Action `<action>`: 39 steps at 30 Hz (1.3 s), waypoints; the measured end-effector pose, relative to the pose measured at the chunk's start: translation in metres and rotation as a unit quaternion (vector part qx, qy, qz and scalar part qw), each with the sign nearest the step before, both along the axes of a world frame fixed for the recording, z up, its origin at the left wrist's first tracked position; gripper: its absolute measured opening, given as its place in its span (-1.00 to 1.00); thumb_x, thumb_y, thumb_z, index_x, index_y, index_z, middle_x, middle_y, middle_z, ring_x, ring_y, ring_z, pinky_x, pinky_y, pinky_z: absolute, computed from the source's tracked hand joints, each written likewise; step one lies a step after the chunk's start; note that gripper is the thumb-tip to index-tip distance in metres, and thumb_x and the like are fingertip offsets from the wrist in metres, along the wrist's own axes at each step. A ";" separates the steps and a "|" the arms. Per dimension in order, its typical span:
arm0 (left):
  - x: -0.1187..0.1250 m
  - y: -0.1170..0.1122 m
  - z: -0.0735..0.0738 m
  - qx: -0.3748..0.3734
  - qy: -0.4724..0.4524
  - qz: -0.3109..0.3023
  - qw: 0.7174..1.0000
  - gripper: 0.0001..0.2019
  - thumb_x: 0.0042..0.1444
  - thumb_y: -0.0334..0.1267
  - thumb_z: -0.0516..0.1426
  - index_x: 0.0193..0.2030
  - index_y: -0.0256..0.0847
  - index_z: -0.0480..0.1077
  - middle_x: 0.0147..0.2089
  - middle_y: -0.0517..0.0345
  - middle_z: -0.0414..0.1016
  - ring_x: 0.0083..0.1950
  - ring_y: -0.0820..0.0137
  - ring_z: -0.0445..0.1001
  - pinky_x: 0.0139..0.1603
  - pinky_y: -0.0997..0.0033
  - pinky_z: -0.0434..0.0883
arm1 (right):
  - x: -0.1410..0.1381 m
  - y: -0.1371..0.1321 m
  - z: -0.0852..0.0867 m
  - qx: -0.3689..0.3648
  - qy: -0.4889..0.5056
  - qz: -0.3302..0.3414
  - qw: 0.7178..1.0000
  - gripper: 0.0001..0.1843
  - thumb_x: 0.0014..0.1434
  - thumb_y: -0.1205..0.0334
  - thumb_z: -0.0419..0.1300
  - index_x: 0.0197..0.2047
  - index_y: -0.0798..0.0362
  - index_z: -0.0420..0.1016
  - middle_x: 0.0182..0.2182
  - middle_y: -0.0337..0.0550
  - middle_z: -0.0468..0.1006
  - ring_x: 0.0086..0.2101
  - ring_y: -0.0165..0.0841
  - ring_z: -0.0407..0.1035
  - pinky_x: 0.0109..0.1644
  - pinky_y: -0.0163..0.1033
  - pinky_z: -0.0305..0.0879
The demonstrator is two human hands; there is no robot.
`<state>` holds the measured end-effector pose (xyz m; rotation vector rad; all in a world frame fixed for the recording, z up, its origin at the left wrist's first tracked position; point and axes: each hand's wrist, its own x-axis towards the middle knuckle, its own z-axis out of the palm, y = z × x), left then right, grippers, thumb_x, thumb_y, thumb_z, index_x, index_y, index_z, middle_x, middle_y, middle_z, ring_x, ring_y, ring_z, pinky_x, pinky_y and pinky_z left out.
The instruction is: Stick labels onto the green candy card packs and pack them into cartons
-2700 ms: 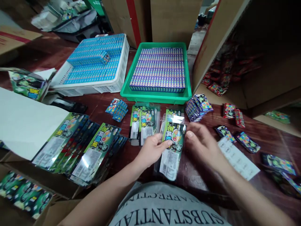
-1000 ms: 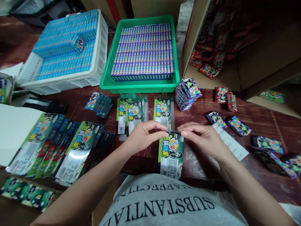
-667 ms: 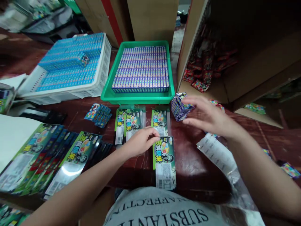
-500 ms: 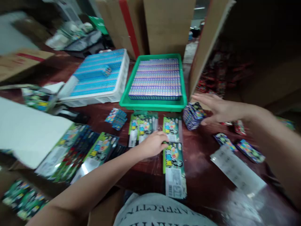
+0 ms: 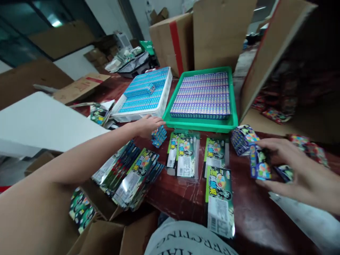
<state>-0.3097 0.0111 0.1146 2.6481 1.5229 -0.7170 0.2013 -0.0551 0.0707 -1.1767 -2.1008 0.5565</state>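
My right hand (image 5: 294, 170) is closed around a small purple candy box (image 5: 259, 165), held just right of a stack of purple boxes (image 5: 242, 139). My left hand (image 5: 148, 124) stretches forward over a little pile of blue boxes (image 5: 158, 135), its fingers reaching down to it. A green printed blister card (image 5: 220, 198) lies flat on the dark red table in front of me, with more such cards (image 5: 183, 156) (image 5: 215, 151) just beyond it.
A green tray (image 5: 204, 124) of purple boxes and a white crate (image 5: 159, 109) of blue boxes stand at the back. Fanned packs (image 5: 132, 173) lie left. An open cardboard carton (image 5: 265, 60) stands right, and a white sheet (image 5: 39, 120) left.
Both hands let go of the green card, which now lies on the table. My right hand went to the purple stack and took a box. My left hand moved to the blue boxes.
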 end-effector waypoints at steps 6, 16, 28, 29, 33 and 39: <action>0.004 0.000 -0.007 0.066 -0.048 -0.021 0.996 -0.47 0.28 -0.14 -0.15 0.24 -0.35 0.33 0.17 0.09 0.37 0.27 0.17 0.30 0.34 -0.17 -0.18 | 0.022 -0.103 -0.019 -0.161 -0.064 0.052 0.983 -0.11 0.13 -0.07 0.39 0.42 -0.24 0.08 0.31 0.06 0.25 0.28 0.03 0.25 0.30 0.15 0.35; 0.029 0.011 0.000 -0.036 -0.007 0.107 0.994 -0.19 -0.10 0.11 0.30 0.28 -0.23 0.35 0.29 -0.15 0.29 0.25 0.05 0.37 0.27 0.25 0.31 | 0.043 -0.181 -0.085 -0.175 -0.039 -0.027 0.983 -0.03 0.14 -0.11 0.36 0.48 -0.23 -0.01 0.33 0.05 0.24 0.23 0.12 0.29 0.21 0.24 0.41; 0.149 -0.023 -0.038 0.032 -0.021 0.156 0.987 -0.19 -0.01 0.01 0.26 0.31 -0.41 0.19 0.22 -0.40 0.40 0.27 -0.18 0.34 0.22 -0.06 0.29 | 0.006 -0.167 -0.047 -0.162 -0.056 -0.018 0.985 0.02 0.20 -0.11 0.31 0.54 -0.19 -0.17 0.36 0.08 0.22 0.29 0.05 0.25 0.30 0.20 0.35; 0.165 -0.035 -0.037 0.040 -0.062 0.111 0.991 -0.20 0.04 -0.03 0.23 0.36 -0.38 0.12 0.29 -0.36 0.32 0.33 -0.12 0.29 0.28 -0.04 0.24 | 0.010 -0.171 -0.050 -0.168 -0.054 -0.034 0.984 0.08 0.20 -0.10 0.31 0.56 -0.16 -0.26 0.37 0.09 0.21 0.30 0.05 0.23 0.31 0.21 0.33; 0.254 -0.095 -0.040 -0.072 -0.267 -0.205 0.939 -0.17 0.09 -0.14 0.25 0.44 -0.27 0.01 0.36 -0.17 0.28 0.34 0.01 0.29 0.35 0.01 0.13 | 0.021 -0.188 -0.066 -0.179 -0.076 -0.089 0.977 0.24 0.17 0.05 0.36 0.56 -0.06 -0.49 0.38 0.14 0.20 0.33 0.07 0.16 0.35 0.25 0.24; 0.350 -0.139 -0.083 -0.183 -0.236 -0.318 0.900 -0.02 0.05 -0.14 0.35 0.48 -0.37 -0.08 0.30 -0.20 0.37 0.28 0.03 0.33 0.35 0.07 0.12 | 0.033 -0.215 -0.088 -0.191 -0.117 -0.136 0.965 0.30 0.11 0.03 0.42 0.57 -0.05 -0.48 0.37 0.13 0.21 0.26 0.07 0.20 0.30 0.18 0.29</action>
